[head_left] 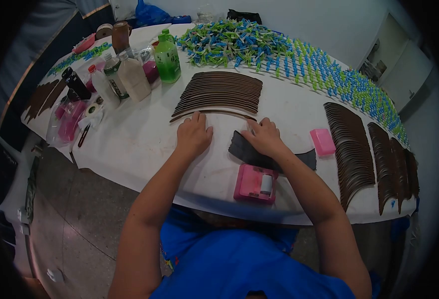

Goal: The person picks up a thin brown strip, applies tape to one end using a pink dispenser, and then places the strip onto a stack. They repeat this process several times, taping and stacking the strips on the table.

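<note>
A row of thin curved brown strips (218, 92) lies on the white table in front of me. The nearest strip (224, 113) sits slightly apart from the others. My left hand (194, 134) has its fingers closed at that strip's left part, the thumb hanging to the side. At its right end, my right hand (265, 137) pinches the same strip. Beneath my right wrist lies a dark grey curved piece (247, 149). Just nearer to me is a pink tray (246, 187) with a small grey-white cylinder (266, 184) on it.
A pink block (322, 142) and more rows of brown strips (349, 154) lie to the right. Bottles, including a green jug (167, 60), stand at the back left. A heap of blue and green clips (234, 42) covers the far edge. A pen (84, 135) lies left.
</note>
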Demonstrator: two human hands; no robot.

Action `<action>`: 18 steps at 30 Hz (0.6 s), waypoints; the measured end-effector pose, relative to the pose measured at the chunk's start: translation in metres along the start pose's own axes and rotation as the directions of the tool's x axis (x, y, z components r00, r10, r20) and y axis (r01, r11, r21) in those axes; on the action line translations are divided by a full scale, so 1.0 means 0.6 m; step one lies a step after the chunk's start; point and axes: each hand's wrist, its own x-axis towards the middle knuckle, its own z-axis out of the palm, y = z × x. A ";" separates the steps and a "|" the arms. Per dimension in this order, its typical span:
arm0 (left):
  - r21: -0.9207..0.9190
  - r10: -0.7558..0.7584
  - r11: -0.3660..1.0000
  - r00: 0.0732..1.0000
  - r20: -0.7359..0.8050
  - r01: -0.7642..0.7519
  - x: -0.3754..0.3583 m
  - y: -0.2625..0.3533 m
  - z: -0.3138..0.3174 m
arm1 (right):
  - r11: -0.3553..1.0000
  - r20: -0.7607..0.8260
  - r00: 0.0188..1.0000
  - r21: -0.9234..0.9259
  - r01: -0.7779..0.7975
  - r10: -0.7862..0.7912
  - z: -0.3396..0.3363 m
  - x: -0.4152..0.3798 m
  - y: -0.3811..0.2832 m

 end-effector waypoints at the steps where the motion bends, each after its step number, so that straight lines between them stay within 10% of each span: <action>1: 0.009 -0.001 1.000 1.000 0.000 0.001 0.003 -0.001 0.001 | 1.000 -0.004 1.000 0.003 -0.004 0.004 0.001 0.005 0.001; 18: 0.002 0.024 1.000 0.997 -0.069 -0.024 0.009 -0.005 0.012 | 0.998 0.036 0.998 -0.007 -0.058 0.058 -0.004 0.036 0.000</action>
